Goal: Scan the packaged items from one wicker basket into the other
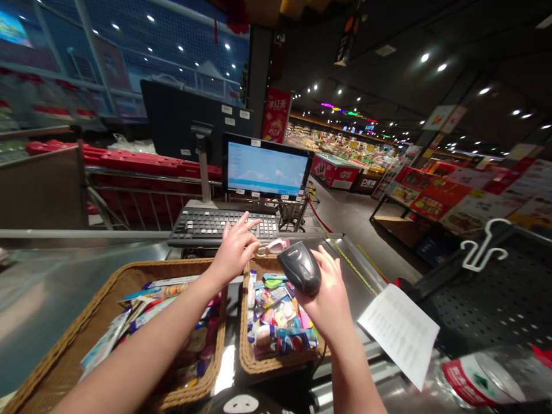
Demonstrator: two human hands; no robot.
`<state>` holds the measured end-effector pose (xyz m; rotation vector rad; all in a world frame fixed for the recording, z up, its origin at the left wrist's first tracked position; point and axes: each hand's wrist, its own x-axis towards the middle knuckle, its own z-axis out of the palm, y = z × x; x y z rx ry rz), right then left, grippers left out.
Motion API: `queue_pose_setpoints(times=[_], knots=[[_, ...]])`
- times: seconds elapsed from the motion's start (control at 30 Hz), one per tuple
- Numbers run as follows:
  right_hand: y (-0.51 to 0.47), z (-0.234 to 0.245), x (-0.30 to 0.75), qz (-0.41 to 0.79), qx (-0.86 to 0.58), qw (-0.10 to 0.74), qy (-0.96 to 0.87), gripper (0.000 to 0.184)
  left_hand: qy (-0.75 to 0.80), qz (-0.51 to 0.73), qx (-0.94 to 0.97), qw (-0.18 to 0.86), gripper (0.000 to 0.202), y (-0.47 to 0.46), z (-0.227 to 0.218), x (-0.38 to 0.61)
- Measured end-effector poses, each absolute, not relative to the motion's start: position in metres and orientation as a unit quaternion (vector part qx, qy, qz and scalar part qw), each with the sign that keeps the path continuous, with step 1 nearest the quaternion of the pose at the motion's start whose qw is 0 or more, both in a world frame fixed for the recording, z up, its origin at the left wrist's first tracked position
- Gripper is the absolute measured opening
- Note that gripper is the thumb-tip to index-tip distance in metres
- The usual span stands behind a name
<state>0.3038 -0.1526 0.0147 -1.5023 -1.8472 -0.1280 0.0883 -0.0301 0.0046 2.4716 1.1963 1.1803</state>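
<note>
Gripping the black handheld scanner point(301, 267), the right hand point(330, 293) has its fingers wrapped around the body from the right side, holding it up over the small wicker basket point(280, 365). The left hand point(235, 250) is spread over the right part of the keyboard point(215, 225) and carries nothing visible; whether its fingertips press keys cannot be told. The scanner's casing looks like hard, smooth plastic, so it should be light and stiff, a little slippery where it shines, and likely to suffer from a drop onto metal. Its narrower grip, where the palm already sits, seems the best hold, leaving the broad head uncovered. A dark cord point(321, 356) beside the basket, apparently the scanner's, may limit its reach. The basket's raised rim and the loose small packets point(284, 310) inside lie below, the keyboard and screen point(267, 167) beyond, and the large basket point(99, 299) stands to the left on the bench point(34, 287). Toward the right, the printed sheet point(399, 330) lies low, offering the easiest sideways room, short of the bottle point(487, 379).
</note>
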Motion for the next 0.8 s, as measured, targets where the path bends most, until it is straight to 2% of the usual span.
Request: queue_pose_setpoints(times=[0.43,0.8], knots=[[-0.150,0.023,0.249,-0.049,-0.528,0.335,-0.779,0.044,0.444,0.534,0.716,0.072,0.025,-0.024,0.023,0.033],[-0.153,0.025,0.199,-0.021,-0.496,0.323,-0.806,0.048,0.481,0.529,0.698,0.049,0.025,-0.039,0.026,-0.016]])
